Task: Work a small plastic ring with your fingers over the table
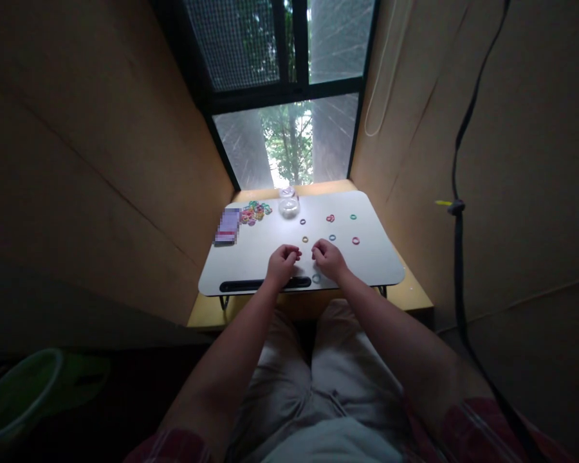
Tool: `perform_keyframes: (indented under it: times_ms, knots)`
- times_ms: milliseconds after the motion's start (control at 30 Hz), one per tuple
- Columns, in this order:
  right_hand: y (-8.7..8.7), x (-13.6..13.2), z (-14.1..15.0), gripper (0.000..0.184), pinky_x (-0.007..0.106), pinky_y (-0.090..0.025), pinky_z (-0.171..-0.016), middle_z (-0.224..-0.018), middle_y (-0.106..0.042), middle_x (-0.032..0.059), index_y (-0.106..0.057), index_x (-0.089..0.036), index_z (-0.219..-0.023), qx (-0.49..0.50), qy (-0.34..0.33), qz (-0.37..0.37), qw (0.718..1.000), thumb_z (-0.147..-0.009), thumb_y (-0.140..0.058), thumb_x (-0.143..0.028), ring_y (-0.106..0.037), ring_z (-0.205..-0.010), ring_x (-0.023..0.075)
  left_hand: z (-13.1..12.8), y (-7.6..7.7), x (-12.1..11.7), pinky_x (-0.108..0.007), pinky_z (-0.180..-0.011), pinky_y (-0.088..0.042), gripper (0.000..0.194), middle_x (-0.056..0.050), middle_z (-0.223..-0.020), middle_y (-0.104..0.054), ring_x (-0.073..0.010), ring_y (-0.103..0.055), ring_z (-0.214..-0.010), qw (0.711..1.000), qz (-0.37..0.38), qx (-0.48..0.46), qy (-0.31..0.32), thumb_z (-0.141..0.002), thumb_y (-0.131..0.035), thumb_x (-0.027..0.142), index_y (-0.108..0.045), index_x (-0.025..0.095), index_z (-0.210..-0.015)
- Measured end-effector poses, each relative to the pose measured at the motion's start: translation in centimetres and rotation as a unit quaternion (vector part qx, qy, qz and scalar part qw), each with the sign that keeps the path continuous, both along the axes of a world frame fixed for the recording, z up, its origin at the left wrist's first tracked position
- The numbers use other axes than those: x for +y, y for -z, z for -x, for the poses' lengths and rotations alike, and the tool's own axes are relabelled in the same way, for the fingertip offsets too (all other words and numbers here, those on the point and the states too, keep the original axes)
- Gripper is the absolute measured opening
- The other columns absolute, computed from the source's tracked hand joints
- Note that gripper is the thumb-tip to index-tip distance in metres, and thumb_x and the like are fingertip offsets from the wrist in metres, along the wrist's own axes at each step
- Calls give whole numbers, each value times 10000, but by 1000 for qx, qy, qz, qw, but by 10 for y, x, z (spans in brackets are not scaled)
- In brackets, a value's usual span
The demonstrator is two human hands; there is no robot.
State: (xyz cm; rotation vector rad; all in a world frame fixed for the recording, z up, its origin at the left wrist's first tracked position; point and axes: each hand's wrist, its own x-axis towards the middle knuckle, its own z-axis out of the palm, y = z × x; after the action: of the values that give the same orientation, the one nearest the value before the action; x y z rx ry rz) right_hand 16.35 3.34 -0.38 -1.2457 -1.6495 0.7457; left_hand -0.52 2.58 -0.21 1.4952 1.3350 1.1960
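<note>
My left hand (282,263) is above the front of the white lap table (251,257), fingers curled into a pinch. Opposite it, a small gap away, my right hand (330,258) is closed with thumb and fingertips together. What either pinch holds is too small to make out. Beside my right wrist lies a grey-blue ring-shaped band (316,278). Beyond the hands, small bands are spread apart: yellow (305,240), blue (332,238), pink-red (356,240), dark purple (302,222), red (330,218) and green (353,217).
A heap of coloured bands (255,212) sits at the back left, beside a blurred-out flat item (228,226). A clear round container (289,207) stands at the back. Along the front edge runs a black slot (241,285). Walls flank the table; a window (289,141) is behind.
</note>
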Motion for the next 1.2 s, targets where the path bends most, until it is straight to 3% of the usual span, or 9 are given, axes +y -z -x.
perform_keyframes:
  times_ms: [100,200,300,400,500,633,767,967,1200]
  knots:
    - [0,0,0,141,238,-373,-572,-617,-580,-22,-512,-200,-737,38,3,4,999,-856,-469,-262,-500,-558,115,4,-4,-3,-273,-704,-502,203,-60,-867,-701,-134,-634,-737,1000,-6,4,9,-820,-515,238,-621,134,-957]
    - [0,2,0,129,238,-384,-551,-607,-575,-30,-488,-204,-743,82,0,20,996,-854,-463,-265,-494,-512,107,6,-9,-12,-264,-686,-482,198,-34,-808,-681,-129,-597,-689,996,-19,58,59,-756,-636,251,-661,142,-919]
    - [1,4,0,118,240,-385,-533,-602,-570,-34,-482,-206,-754,98,-6,28,995,-852,-464,-269,-486,-486,105,3,-14,-23,-266,-699,-469,288,-22,-807,-641,-132,-568,-692,964,-79,211,140,-719,-716,312,-693,174,-971]
    - [3,4,1,121,241,-390,-550,-604,-573,-25,-492,-205,-749,83,4,21,996,-848,-472,-270,-501,-521,113,-4,-17,-29,-276,-738,-465,262,-37,-856,-617,-149,-565,-748,935,-116,302,148,-738,-711,318,-720,205,-974]
    - [4,4,3,131,241,-396,-570,-608,-576,-21,-491,-207,-731,63,17,16,998,-842,-475,-275,-513,-562,123,-10,-17,-28,-277,-759,-465,183,-43,-887,-617,-155,-576,-779,926,-107,332,144,-779,-664,282,-733,218,-936]
    - [2,2,3,138,243,-397,-575,-603,-573,-24,-493,-210,-728,55,24,4,998,-844,-462,-278,-521,-571,130,-12,-17,-21,-276,-777,-461,104,-42,-862,-615,-158,-582,-792,931,-94,326,135,-799,-623,237,-719,210,-826]
    - [-2,-1,3,134,247,-383,-566,-598,-570,-21,-499,-215,-711,43,30,-14,999,-828,-480,-276,-507,-567,136,-12,-17,-11,-289,-782,-452,69,-40,-850,-641,-170,-596,-805,961,-56,266,46,-805,-615,243,-667,199,-816]
    - [-4,-7,6,117,251,-379,-575,-639,-559,-18,-526,-215,-753,-15,36,-32,999,-831,-482,-290,-505,-583,141,-17,-17,-4,-279,-706,-461,186,-51,-856,-686,-163,-633,-775,975,-48,209,-58,-899,-473,282,-621,172,-923]
    - [-5,-8,10,146,251,-393,-613,-676,-612,-4,-610,-205,-796,-61,-3,-50,997,-841,-476,-244,-549,-621,146,-19,-14,-3,-271,-709,-495,129,-46,-862,-706,-157,-663,-765,994,-39,89,-44,-816,-566,238,-642,173,-898]
